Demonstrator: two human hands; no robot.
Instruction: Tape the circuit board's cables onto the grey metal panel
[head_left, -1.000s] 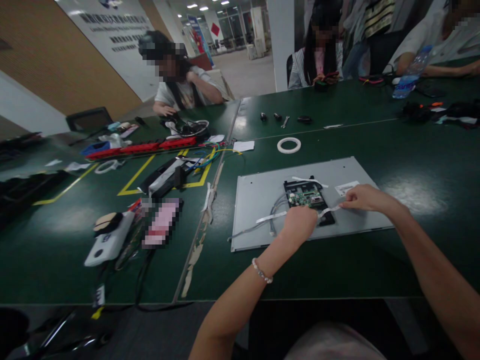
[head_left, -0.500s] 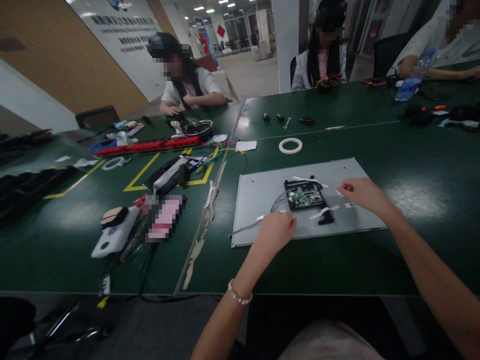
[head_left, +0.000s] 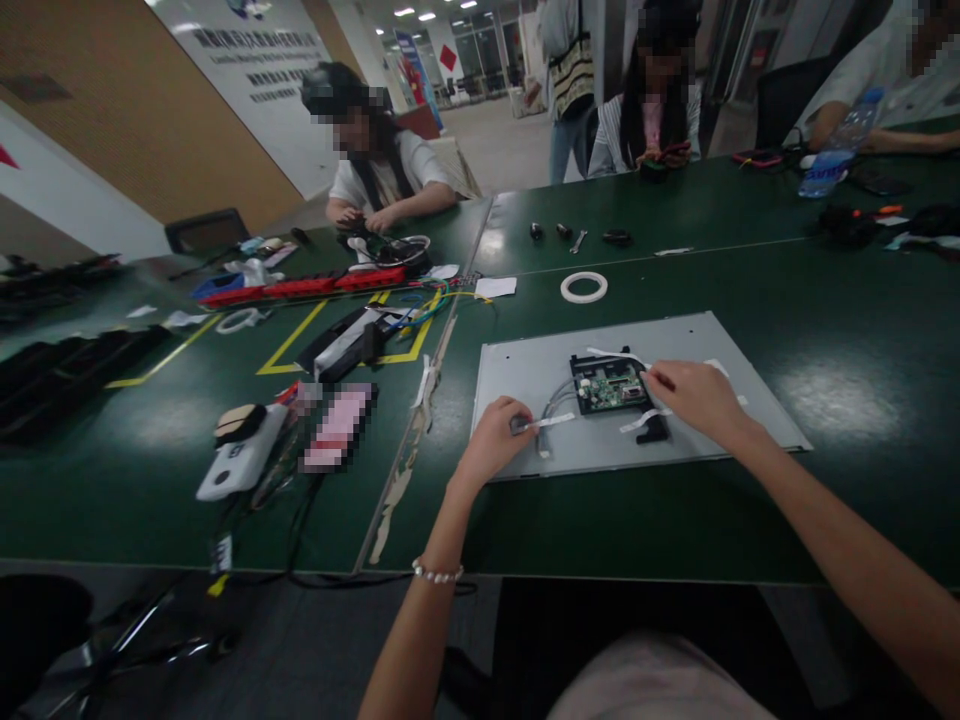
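Observation:
A grey flat panel (head_left: 517, 372) lies on the green table. On it sits a green circuit board (head_left: 609, 388) in a black bracket (head_left: 654, 430), with strips of white tape across it. A grey cable (head_left: 551, 400) runs left from the board. My left hand (head_left: 495, 437) is closed at the panel's left part. Something grey, apparently the cable, shows between its fingers, beside a tape strip (head_left: 556, 420). My right hand (head_left: 694, 398) pinches at the right end of the upper tape strip (head_left: 616, 354), just right of the board.
A roll of white tape (head_left: 584, 288) and a small wrench (head_left: 578, 242) lie beyond the panel. To the left are a pink phone (head_left: 339, 428), a white device (head_left: 241, 455) and a black item (head_left: 345, 345). Several people sit across the table; another stands behind.
My left hand has moved left, toward the panel's left edge, and the cable end no longer sticks out there. My right hand has moved left to the tape beside the board.

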